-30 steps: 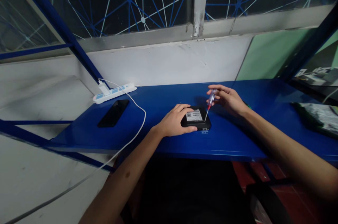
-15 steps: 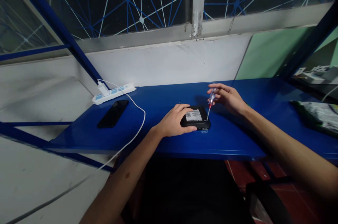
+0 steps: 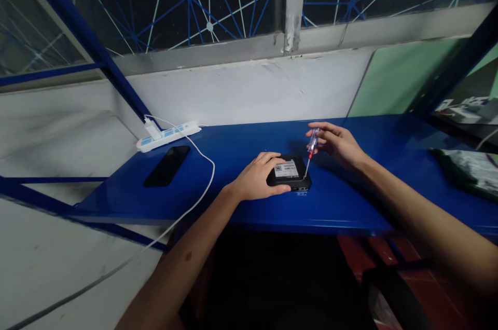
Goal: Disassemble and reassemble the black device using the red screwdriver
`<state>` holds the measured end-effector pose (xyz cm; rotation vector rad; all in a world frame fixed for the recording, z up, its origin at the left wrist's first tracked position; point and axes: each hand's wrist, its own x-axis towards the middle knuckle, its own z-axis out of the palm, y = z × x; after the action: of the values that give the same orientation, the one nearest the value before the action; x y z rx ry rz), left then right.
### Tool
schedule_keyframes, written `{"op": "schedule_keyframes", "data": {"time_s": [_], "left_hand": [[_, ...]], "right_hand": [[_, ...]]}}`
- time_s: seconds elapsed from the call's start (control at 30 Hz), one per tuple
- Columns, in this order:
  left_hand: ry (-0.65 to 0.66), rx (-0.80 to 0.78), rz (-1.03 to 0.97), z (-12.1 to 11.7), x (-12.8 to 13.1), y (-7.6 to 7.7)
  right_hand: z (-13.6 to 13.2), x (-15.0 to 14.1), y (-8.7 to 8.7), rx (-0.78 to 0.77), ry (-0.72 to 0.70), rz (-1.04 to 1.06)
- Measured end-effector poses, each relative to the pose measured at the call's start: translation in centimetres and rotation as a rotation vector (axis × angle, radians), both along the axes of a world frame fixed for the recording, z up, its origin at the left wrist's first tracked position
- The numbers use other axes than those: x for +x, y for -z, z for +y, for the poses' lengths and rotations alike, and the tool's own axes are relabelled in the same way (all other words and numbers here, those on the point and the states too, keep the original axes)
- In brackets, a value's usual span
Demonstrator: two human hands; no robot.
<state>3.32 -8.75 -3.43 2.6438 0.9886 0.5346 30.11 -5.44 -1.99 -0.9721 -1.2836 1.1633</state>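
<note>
A small black box-shaped device [image 3: 302, 183] with a white printed label and ports on its near side lies flat on the blue table [image 3: 249, 216]. My left hand [image 3: 260, 178] grips it from the left, fingers over the top and thumb along the near edge. In my right hand [image 3: 338, 144] is a screwdriver [image 3: 313, 141] with a clear purple handle and a red collar, pinched between thumb and fingers. The screwdriver leans slightly, and its tip meets the device's near right corner. Any screw under the tip is too small to make out.
A black smartphone [image 3: 167, 166] lies to the left, near a white power strip [image 3: 168, 136] with a charger plugged in. Its white cable [image 3: 212, 174] runs across the table and over the front edge. A plastic packet [image 3: 469, 169] lies at the far right.
The view has shifted very slightly. Both hands keep their hold, and the screwdriver tip stays at the same corner of the device.
</note>
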Motion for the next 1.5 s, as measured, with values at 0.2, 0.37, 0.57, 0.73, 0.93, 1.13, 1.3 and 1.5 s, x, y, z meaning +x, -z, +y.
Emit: {"op": "schedule_keyframes", "data": {"time_s": [0.2,0.37,0.57,0.73,0.93,1.13,1.3,1.5], "left_hand": [[-0.002,-0.002,0.006,0.01,0.01,0.03],[-0.003,-0.009,0.007,-0.04,-0.02,-0.01],[-0.002,-0.011,0.008,-0.12,-0.01,-0.1],[0.002,0.002,-0.001,-0.07,0.01,0.01],[-0.009,0.001,0.015,-0.07,-0.02,-0.01],[-0.018,-0.006,0.02,-0.27,0.04,-0.22],[-0.013,0.0,0.003,-0.28,0.05,-0.14],[-0.006,0.004,0.008,-0.2,0.02,-0.16]], "right_hand": [[-0.17,-0.21,-0.13,0.014,-0.002,0.04],[-0.13,-0.09,-0.05,0.04,-0.016,0.07],[-0.12,0.01,-0.07,0.038,-0.033,0.103],[-0.18,0.07,-0.15,0.042,-0.063,0.132],[-0.31,-0.02,-0.26,0.055,-0.089,0.134],[-0.39,-0.13,-0.17,0.051,-0.096,0.118],[-0.65,-0.33,-0.34,0.031,-0.108,0.101],[-0.45,-0.3,-0.3,-0.019,-0.053,0.034]]}}
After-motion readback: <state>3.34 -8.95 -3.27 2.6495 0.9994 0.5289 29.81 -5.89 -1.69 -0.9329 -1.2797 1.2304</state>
